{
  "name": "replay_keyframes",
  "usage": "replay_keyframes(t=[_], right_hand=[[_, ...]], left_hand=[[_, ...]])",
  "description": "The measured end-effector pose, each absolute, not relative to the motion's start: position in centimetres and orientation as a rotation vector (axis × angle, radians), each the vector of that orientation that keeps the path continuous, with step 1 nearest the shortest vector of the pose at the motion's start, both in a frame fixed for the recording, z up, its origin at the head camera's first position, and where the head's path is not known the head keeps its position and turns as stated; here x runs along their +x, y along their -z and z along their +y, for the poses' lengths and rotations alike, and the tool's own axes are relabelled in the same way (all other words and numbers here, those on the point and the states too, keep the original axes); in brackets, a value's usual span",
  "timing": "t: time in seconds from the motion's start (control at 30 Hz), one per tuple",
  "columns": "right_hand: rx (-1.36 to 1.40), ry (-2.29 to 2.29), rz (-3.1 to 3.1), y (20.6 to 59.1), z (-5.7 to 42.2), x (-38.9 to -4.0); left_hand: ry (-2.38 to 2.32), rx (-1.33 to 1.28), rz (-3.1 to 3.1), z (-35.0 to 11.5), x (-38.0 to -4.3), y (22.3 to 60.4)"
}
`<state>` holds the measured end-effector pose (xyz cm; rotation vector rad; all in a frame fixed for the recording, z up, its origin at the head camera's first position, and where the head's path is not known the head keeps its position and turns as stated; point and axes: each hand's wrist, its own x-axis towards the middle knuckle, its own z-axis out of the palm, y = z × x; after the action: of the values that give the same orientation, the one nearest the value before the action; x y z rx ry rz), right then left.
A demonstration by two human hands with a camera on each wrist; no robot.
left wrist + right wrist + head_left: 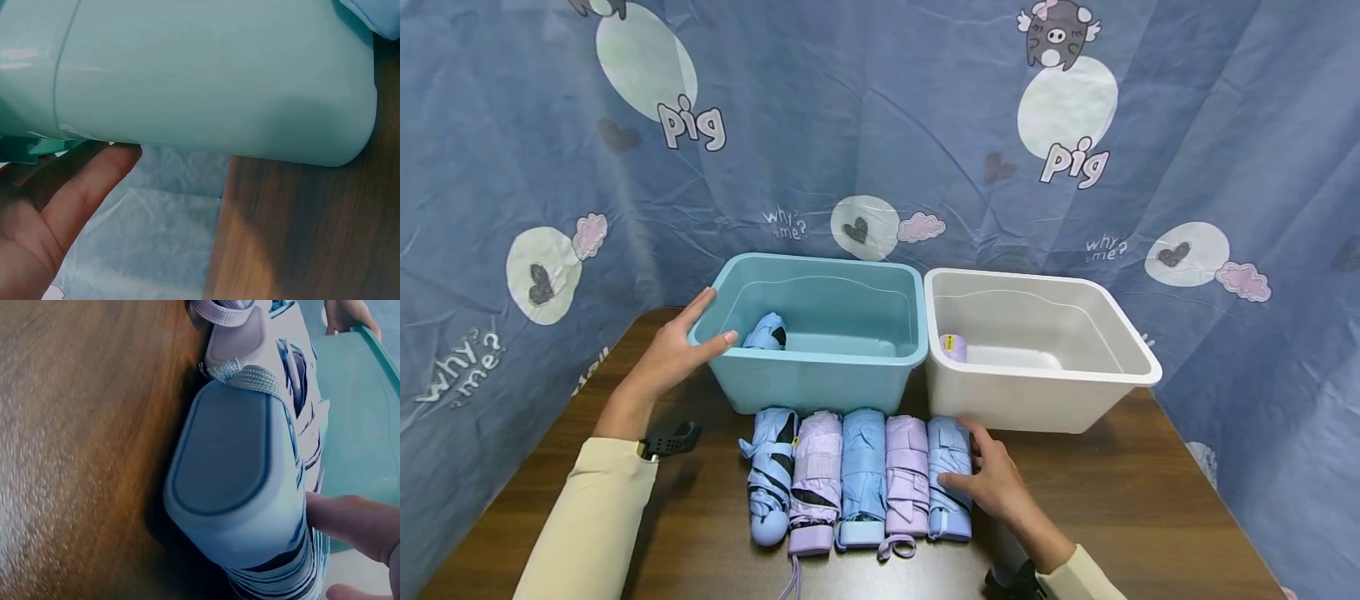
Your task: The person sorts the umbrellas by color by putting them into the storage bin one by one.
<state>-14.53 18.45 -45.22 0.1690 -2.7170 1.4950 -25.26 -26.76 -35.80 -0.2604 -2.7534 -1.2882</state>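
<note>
At nine o'clock, the spread left hand (672,357) touches the teal plastic tub (820,383). At five, the right hand (1002,485) touches the long blue cloth umbrella (947,452); I can't tell if it pinches. Loose fingers could drop it.

A teal box (812,381) on a wooden table (1120,508) holds a blue umbrella (763,335); the left hand (672,354) rests at its left end. To its right, a white box (1037,402) contains a purple item (953,347). Before the teal box, extending rightward past it, lie five folded umbrellas (863,475), blue alternating with purple; the right hand (995,477) is at the rightmost.
</note>
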Motion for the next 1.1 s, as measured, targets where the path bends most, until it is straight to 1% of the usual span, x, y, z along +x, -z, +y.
replay_keyframes(t=[0.27, 0.77, 1.1], right_hand=[[0.117, -1.505, -2.763, 45.29, 18.06, -14.5], [0.179, -1.328, -2.794, 45.69, 18.11, -13.94], [0.14, -1.44, -2.758, 45.11, 18.23, -13.66]], left_hand=[[1.314, -0.273, -2.735, -26.84, -25.27, 35.87], [1.343, -0.296, -2.718, -27.13, -25.53, 36.3], [1.35, -0.309, -2.696, -27.02, -25.39, 36.34]])
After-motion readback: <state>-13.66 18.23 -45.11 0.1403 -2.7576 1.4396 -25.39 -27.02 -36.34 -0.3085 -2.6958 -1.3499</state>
